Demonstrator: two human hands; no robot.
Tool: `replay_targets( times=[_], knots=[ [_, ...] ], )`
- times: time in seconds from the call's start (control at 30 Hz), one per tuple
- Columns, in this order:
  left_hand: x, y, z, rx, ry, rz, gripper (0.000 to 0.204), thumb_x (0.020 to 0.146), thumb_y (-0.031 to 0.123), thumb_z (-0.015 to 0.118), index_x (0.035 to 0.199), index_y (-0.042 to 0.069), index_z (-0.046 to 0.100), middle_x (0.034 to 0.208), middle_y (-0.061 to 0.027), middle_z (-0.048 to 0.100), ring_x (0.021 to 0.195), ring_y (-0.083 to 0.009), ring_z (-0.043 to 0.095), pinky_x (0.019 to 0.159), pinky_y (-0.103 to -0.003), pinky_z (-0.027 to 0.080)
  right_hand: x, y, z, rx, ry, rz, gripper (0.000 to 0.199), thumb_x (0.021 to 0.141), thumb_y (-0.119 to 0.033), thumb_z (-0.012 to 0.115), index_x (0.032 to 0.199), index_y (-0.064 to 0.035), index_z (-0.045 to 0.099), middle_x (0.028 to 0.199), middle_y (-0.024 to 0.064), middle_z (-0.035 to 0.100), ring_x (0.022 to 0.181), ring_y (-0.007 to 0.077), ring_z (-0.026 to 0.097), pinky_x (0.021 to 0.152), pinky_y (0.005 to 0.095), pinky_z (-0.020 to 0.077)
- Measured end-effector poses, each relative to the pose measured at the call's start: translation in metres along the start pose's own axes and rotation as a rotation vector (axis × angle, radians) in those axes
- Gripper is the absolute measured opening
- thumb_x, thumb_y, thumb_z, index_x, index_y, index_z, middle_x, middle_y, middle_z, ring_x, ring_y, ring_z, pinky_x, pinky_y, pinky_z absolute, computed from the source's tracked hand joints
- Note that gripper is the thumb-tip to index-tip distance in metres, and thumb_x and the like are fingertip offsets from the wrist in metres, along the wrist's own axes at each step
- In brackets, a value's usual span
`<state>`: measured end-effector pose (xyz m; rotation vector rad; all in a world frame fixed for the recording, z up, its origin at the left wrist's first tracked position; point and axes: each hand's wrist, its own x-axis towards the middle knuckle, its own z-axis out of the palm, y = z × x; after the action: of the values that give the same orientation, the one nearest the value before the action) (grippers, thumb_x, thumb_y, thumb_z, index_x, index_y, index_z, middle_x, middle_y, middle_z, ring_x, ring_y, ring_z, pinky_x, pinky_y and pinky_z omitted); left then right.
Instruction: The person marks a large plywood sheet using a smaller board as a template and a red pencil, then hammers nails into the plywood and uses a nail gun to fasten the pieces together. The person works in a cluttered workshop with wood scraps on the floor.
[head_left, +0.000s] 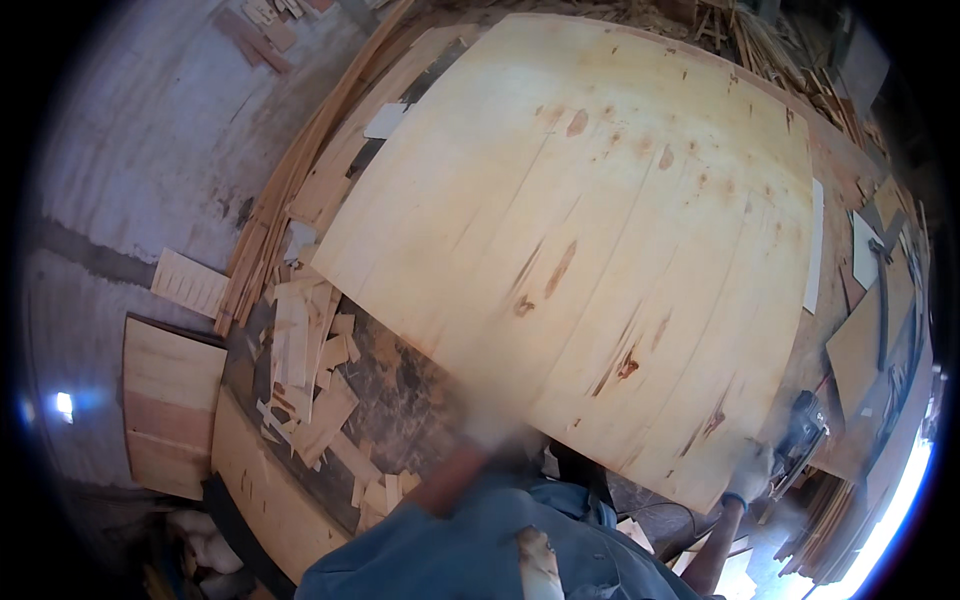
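A large pale plywood sheet (560, 250) with brown knots and long dark streaks covers the middle of the view. At its near edge my left hand (500, 425) is smeared by motion, and its fingers cannot be made out. My right hand (752, 474), in a pale glove, is at the sheet's near right corner. Its fingers are blurred, so its grip there is unclear. Just beyond the right hand sits a dark power tool (803, 430) with a metal base plate, at the sheet's right edge.
Wood offcuts (315, 370) lie scattered left of the sheet, beside long wooden strips (285, 215). A curved-looking wooden panel (172, 405) is at the far left. On the right are brown boards (872, 335), a dark metal bar (882, 305) and stacked strips (825, 515).
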<state>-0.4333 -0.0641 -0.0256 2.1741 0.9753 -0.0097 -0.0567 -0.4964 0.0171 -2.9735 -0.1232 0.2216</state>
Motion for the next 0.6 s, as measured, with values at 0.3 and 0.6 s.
replay_targets(
  times=[0.3, 0.6],
  knots=[
    [-0.002, 0.009, -0.03, -0.6, -0.006, 0.209, 0.027, 0.111, 0.017, 0.055, 0.131, 0.002, 0.063, 0.121, -0.0113, 0.072, 0.102, -0.0225, 0.068, 0.092, -0.042, 0.057, 0.008, 0.005, 0.011, -0.162, 0.153, -0.103, 0.036, 0.108, -0.028, 0.05, 0.116, -0.0006, 0.071, 0.113, 0.0233, 0.069, 0.098, 0.0399, 0.072, 0.087, 0.0537, 0.0574],
    [0.003, 0.017, -0.176, -1.041, -0.188, -0.02, 0.024, 0.102, 0.022, 0.066, 0.118, 0.005, 0.07, 0.112, -0.0119, 0.075, 0.104, -0.0275, 0.072, 0.094, -0.049, 0.059, 0.014, -0.014, -0.08, 0.246, 0.035, -0.066, 0.039, 0.111, -0.027, 0.047, 0.112, -0.0022, 0.077, 0.092, 0.0245, 0.077, 0.087, 0.0405, 0.076, 0.079, 0.0503, 0.0595]
  ],
)
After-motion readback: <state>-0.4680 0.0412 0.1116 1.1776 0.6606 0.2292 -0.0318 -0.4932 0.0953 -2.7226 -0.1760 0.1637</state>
